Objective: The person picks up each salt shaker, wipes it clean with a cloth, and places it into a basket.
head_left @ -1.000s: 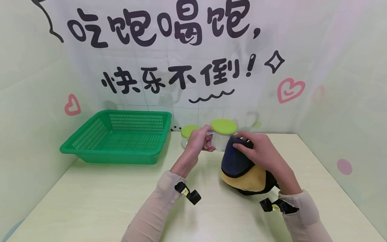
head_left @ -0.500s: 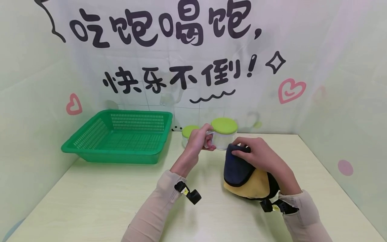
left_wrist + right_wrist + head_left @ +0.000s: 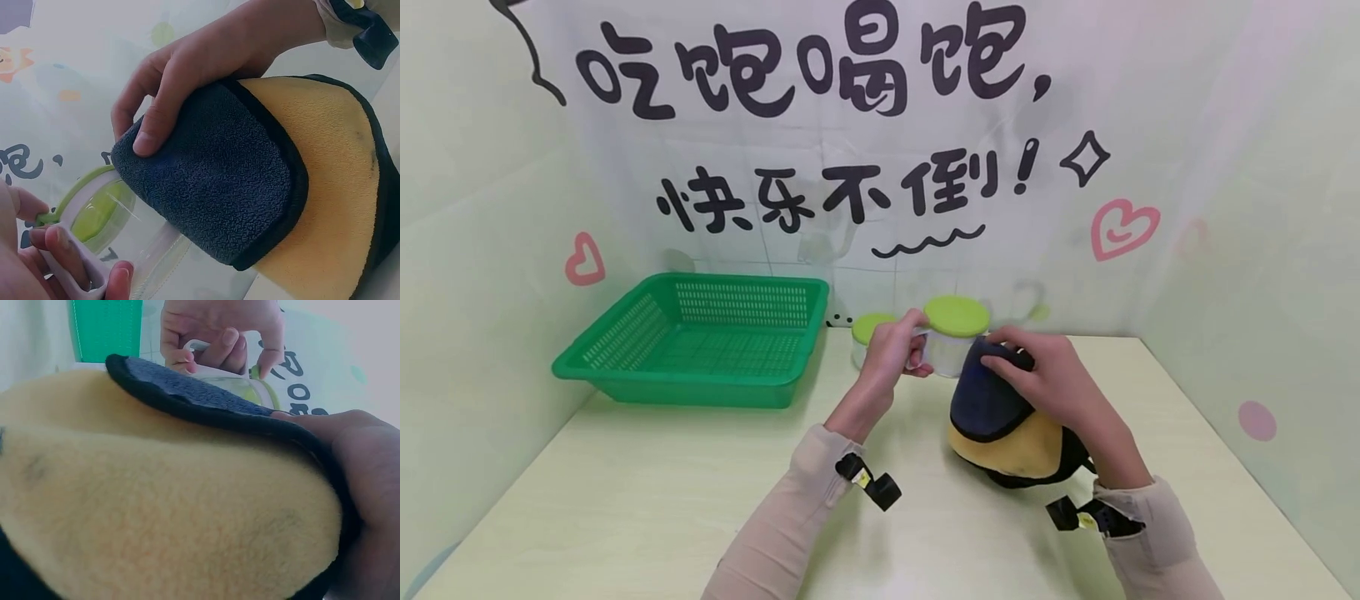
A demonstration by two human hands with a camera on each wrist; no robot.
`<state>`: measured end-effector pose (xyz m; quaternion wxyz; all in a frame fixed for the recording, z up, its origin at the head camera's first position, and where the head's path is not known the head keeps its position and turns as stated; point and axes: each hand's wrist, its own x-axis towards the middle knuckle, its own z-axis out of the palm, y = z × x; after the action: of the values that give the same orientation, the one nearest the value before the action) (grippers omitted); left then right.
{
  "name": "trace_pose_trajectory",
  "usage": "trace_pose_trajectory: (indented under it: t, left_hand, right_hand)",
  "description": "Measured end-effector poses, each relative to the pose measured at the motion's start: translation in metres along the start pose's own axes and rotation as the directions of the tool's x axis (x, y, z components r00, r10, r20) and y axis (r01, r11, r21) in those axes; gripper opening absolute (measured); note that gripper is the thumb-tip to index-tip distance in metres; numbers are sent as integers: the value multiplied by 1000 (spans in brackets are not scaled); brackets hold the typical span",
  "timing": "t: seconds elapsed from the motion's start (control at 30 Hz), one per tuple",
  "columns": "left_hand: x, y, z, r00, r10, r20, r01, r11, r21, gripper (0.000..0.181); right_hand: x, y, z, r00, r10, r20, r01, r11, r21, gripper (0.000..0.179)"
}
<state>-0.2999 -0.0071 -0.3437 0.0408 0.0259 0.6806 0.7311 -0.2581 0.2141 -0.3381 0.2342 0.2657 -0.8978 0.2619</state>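
Note:
My left hand (image 3: 891, 350) grips the handle (image 3: 78, 265) of a clear canister (image 3: 942, 358) with a green lid (image 3: 957, 316). Between the thumb and fingers of my right hand (image 3: 1052, 373) is a folded cleaning cloth (image 3: 992, 400), dark blue on one face and yellow on the other. The cloth's upper end overlaps the canister's right side in the head view; whether it touches is hard to tell. Its lower part hangs over the table, yellow side showing. In the right wrist view the cloth hides most of the canister.
A second green-lidded container (image 3: 861, 333) stands at the back, partly behind my left hand. The green plastic basket (image 3: 696, 392) sits at the back left of the pale table (image 3: 625, 500). A printed sheet (image 3: 805, 192) hangs behind.
The cloth and my right hand went down toward the table half a second ago and are back up beside the canister now. My left hand stays on the handle.

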Motion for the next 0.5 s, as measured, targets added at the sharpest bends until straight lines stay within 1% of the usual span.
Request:
trace_pose_trajectory:
  t: [0.07,0.17,0.3,0.37,0.43,0.5]
  left_hand:
    - [1,0,1,1000,-3,-3,3,1000,5,41]
    - [2,-1,2,1000,-9,-5,9,1000,14,42]
    - [1,0,2,1000,-10,3,10,1000,23,43]
    - [1,1,1,1000,-9,7,9,1000,25,44]
    - [1,2,1,1000,-5,13,5,1000,27,44]
    - [1,3,1,1000,-3,15,2,1000,27,44]
  right_hand:
    - [0,0,0,1000,9,10,-9,1000,4,17]
    - [-2,2,0,996,45,79,-46,999,6,17]
    - [-3,4,0,977,90,195,-92,996,1,15]
    - [-2,5,0,966,97,239,-100,995,-2,15]
    - [-2,5,0,960,97,264,-100,995,-3,15]
    - [-2,5,0,960,92,265,-93,996,-7,14]
